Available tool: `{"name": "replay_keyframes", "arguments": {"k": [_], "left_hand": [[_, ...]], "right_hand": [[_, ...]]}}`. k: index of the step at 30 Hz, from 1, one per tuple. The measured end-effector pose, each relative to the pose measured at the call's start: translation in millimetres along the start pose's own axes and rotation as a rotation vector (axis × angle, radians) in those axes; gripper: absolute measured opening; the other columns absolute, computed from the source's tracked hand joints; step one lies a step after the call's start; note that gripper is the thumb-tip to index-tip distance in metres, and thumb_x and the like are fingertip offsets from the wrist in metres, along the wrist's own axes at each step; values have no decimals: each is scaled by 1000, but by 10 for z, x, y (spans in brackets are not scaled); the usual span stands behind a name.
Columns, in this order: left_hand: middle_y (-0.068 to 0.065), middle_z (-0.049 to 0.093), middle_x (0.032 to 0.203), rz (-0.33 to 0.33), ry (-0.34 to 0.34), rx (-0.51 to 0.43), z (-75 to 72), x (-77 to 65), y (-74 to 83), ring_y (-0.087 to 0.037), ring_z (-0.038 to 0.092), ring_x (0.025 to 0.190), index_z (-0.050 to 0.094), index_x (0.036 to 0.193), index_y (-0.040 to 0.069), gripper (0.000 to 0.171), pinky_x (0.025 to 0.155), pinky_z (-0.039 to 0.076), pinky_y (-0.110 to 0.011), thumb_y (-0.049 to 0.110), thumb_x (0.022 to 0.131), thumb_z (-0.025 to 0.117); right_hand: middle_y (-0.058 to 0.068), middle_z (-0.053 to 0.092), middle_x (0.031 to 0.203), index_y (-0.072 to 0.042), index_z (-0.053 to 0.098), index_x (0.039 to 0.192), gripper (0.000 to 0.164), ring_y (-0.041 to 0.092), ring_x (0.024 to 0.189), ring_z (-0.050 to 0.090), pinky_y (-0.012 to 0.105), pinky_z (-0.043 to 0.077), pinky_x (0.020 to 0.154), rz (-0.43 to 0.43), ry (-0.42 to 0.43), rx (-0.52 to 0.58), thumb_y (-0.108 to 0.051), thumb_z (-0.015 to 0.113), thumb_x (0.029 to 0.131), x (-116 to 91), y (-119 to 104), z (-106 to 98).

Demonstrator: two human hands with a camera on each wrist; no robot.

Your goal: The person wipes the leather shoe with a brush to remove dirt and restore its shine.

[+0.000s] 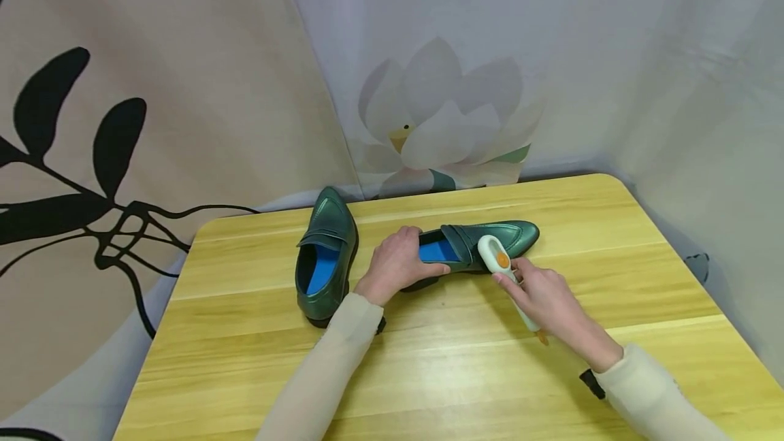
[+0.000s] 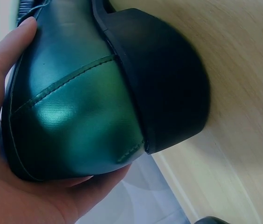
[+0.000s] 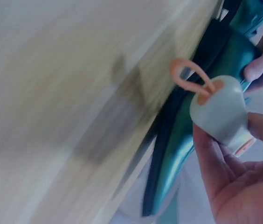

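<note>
A dark green loafer with a blue insole lies with its toe to the right. My left hand grips it round the heel, thumb along the near side of the opening. In the left wrist view the black heel block shows below the green leather. My right hand holds a slim white handheld tool with an orange button and an orange hanging loop. The tool's rounded end overlaps the loafer's near side in the head view; its kind is not clear.
The matching green loafer stands on the left, its toe toward the back edge. Both are on a light wooden table with rounded far corners. Behind it hangs a pale curtain with flower and leaf prints.
</note>
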State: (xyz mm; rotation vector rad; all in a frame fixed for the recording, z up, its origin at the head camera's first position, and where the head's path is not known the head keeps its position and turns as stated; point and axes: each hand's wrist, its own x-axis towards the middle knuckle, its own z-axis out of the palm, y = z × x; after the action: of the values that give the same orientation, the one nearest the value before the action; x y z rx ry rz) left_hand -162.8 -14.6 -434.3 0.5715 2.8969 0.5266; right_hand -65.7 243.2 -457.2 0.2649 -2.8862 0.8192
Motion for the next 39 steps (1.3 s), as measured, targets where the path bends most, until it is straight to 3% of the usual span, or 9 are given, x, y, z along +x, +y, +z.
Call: {"name": "replay_keyframes", "arguments": {"k": [5,8,12,17,21,25,30,39], "left_hand": [[-11,65,121,2,6,1,-4,1,7,-24,63,95,59,136,1,91,83,57,-43,67,78,81],[-10,66,119,6,5,14,0,0,6,-24,64,94,60,134,1,90,81,57,-42,68,78,81],[-10,66,117,12,4,27,15,8,0,-23,63,92,60,133,1,90,80,58,-41,69,78,80],[-10,66,115,28,9,23,28,17,0,-22,62,90,60,132,1,89,79,57,-41,68,78,80],[-10,66,114,35,4,34,34,15,-4,-22,61,88,60,132,1,89,78,58,-40,69,78,80],[-10,66,113,37,12,45,30,16,-7,-22,61,87,60,131,1,90,76,57,-40,69,78,80],[-10,66,115,45,1,38,45,15,-8,-23,63,90,60,132,0,90,77,57,-40,69,78,79],[-11,66,118,32,7,37,14,-4,-15,-24,63,92,59,135,0,92,81,58,-42,69,78,80]], "right_hand": [[6,69,81,8,64,116,43,9,59,56,31,49,56,-12,-1,9,-33,66,103,-2,-37,4],[7,70,83,8,63,118,44,10,59,57,33,50,57,25,7,-5,-33,65,104,7,-34,0],[5,68,80,11,63,120,48,12,59,57,35,50,57,-7,-21,-12,-34,63,105,13,-41,-12],[-1,53,67,8,64,123,45,15,55,47,33,38,51,20,-29,-54,-34,61,106,56,19,-129],[1,56,72,8,65,128,46,18,60,49,34,37,51,53,-47,-99,-32,61,106,85,63,-239],[0,55,72,3,68,115,40,17,61,49,34,38,52,31,-60,-113,-35,60,106,133,44,-238],[1,51,65,-3,65,95,34,18,53,45,34,35,47,38,-8,-159,-35,62,105,187,80,-202],[5,53,62,9,69,104,45,22,49,45,35,32,43,97,76,-210,-35,62,105,187,347,-314]]}}
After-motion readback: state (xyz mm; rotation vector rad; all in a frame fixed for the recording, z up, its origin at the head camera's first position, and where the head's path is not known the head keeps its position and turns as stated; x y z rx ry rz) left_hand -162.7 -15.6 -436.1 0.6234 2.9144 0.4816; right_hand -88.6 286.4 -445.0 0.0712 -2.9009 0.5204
